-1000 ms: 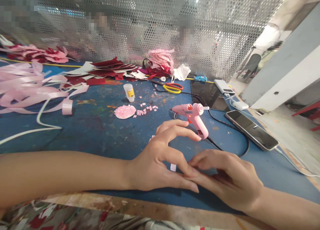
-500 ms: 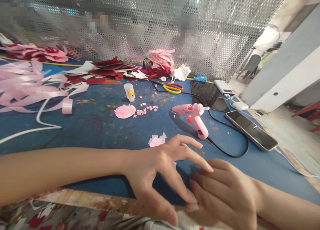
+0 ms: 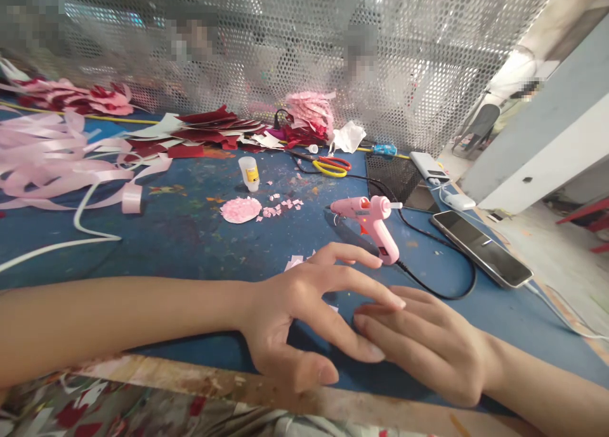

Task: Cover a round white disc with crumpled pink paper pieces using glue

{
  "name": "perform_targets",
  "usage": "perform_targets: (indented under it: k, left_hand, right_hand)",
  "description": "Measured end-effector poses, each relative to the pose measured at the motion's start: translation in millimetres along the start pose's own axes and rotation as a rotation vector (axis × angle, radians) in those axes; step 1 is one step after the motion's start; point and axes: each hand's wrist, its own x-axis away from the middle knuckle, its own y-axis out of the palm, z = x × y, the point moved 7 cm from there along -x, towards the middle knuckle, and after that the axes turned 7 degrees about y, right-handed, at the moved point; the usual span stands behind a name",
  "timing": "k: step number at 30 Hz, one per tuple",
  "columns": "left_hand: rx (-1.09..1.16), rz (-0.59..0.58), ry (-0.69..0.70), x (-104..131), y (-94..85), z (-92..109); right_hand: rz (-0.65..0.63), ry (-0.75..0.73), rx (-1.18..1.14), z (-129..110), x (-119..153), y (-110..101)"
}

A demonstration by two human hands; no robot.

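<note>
My left hand [image 3: 304, 307] stretches across the near side of the table, thumb toward the edge and fingers spread. Its fingertips reach the back of my right hand [image 3: 428, 342], which lies palm down with its fingers stretched out. Neither shows anything held; the right palm is hidden. Partly behind the left hand are pink paper pieces [image 3: 295, 260]. Beyond the hands rests a pink glue gun [image 3: 364, 210]. An oval piece covered with pink bits [image 3: 240, 210] lies farther left, beside scattered pink scraps [image 3: 284, 207] and a small bottle with a yellow label [image 3: 249, 174].
Yellow-and-red-handled scissors [image 3: 332, 166] lie behind the glue gun. On the right are a phone [image 3: 483, 248], cables and a white power bank [image 3: 428, 168]. Pink ribbon [image 3: 42, 164] spreads at left, with red and white sheets [image 3: 209, 129] before a perforated metal screen [image 3: 285, 50].
My right hand has straightened and flattened its fingers, moving slightly away from the table edge. The left hand's thumb has risen a little, its fingers still spread. The view has shifted slightly.
</note>
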Motion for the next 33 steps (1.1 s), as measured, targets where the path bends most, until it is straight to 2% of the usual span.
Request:
perform_targets:
  k: [3,5,14,19,22,28,33]
  left_hand:
    - [-0.061,0.103,-0.017,7,-2.3,0]
    - [-0.068,0.112,-0.034,10,-1.3,-1]
    - [-0.1,-0.015,-0.089,3,-0.3,-7]
    - [-0.1,-0.068,-0.107,7,2.4,-7]
    - [-0.103,-0.115,-0.087,8,6.4,-6]
    - [-0.089,-0.097,-0.081,7,7.7,-6]
    - [-0.075,-0.186,-0.147,8,18.8,-7]
  right_hand:
    - [0.046,0.08,0.069,6,2,-3]
    - [0.059,0.09,0.105,7,4,-2]
    - [0.04,0.169,0.205,13,10,-2]
    - [-0.026,0.022,0.214,4,9,-5]
    - [0.016,0.019,0.25,2,11,-8]
    - [0.195,0.222,0.375,13,17,-13]
    - [0.226,0.373,0.352,24,19,-11]
